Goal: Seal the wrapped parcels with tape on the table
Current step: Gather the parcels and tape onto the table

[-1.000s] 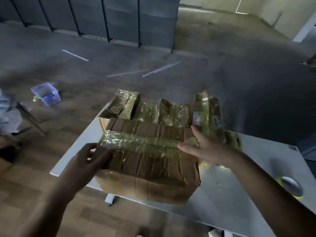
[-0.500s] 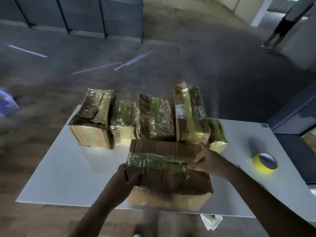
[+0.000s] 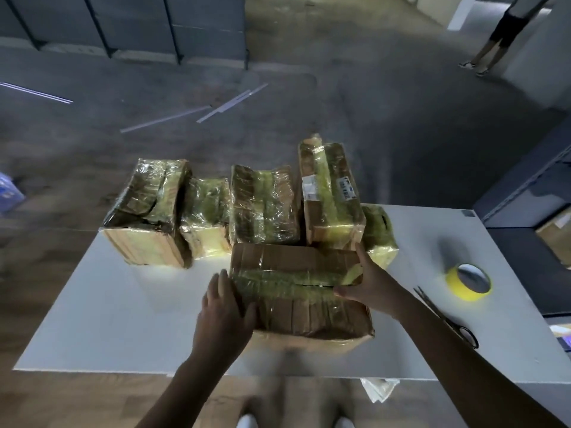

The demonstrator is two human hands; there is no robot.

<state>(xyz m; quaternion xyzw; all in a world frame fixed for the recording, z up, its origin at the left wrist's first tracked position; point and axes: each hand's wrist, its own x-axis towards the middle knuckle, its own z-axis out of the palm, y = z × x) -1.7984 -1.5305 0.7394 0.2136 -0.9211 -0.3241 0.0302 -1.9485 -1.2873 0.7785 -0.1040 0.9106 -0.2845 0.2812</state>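
A brown cardboard parcel [image 3: 296, 291] wrapped in clear film with a yellowish tape band lies near the front of the white table [image 3: 123, 319]. My left hand [image 3: 225, 313] holds its left end, thumb on top and fingers down the side. At the right end my right hand [image 3: 370, 282] grips it, the thumb lying on the tape band. Behind it stands a row of several wrapped parcels [image 3: 262, 205]. A yellow tape roll [image 3: 468, 281] lies on the table to the right, with black scissors [image 3: 445, 319] just in front of it.
Thin light strips [image 3: 222, 106] lie on the grey floor beyond the table. A person's legs [image 3: 494, 41] show at the far right. Dark shelving [image 3: 540, 211] stands right of the table, and dark panels [image 3: 139, 26] line the back. White scraps [image 3: 377, 389] hang under the front edge.
The parcel has come in from the table's left front edge to the middle, near the row of parcels. The view has swung right, bringing the tape roll and scissors into sight.
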